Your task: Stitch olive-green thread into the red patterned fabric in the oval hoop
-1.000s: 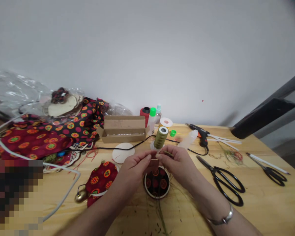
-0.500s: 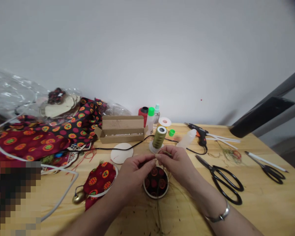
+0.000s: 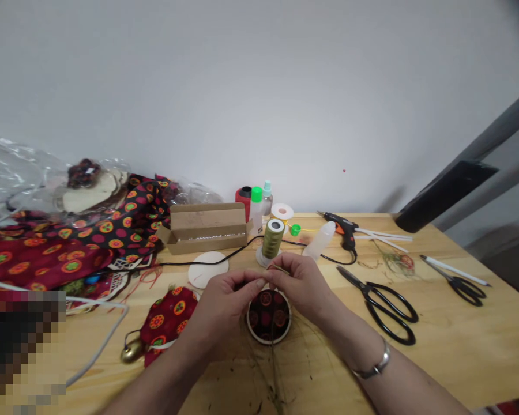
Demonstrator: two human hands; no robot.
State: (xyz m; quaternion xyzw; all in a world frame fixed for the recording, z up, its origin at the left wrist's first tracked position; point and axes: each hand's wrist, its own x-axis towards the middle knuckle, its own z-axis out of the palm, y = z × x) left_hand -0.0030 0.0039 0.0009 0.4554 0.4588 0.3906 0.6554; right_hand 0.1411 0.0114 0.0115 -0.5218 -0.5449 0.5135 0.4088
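Observation:
My left hand [image 3: 230, 301] and my right hand [image 3: 300, 288] meet at their fingertips, both pinched on olive thread [image 3: 278, 267] that shows above the right fingers. The exact point where the thread passes between the fingers is hidden. Just below the fingertips lies a round disc [image 3: 269, 317] covered in dark patterned fabric with a pale rim. Loose thread ends [image 3: 273, 374] trail from it toward the table's front. Behind my hands stands a spool of olive thread [image 3: 272, 240]. Left of my left forearm rests a red patterned fabric piece [image 3: 169, 314] with a brass bell [image 3: 132, 350].
Black scissors [image 3: 378, 302] lie right of my right hand, with smaller scissors [image 3: 458, 285] farther right. Behind are a glue gun [image 3: 342, 227], a white bottle [image 3: 320, 241] and an open cardboard box [image 3: 207, 237]. Patterned fabric [image 3: 142, 210] is heaped at left; a white cable [image 3: 106, 340] loops nearby.
The view has turned slightly right, so the scene sits farther left. My hands stay together at the thread, and the right hand has tilted a little closer to the left.

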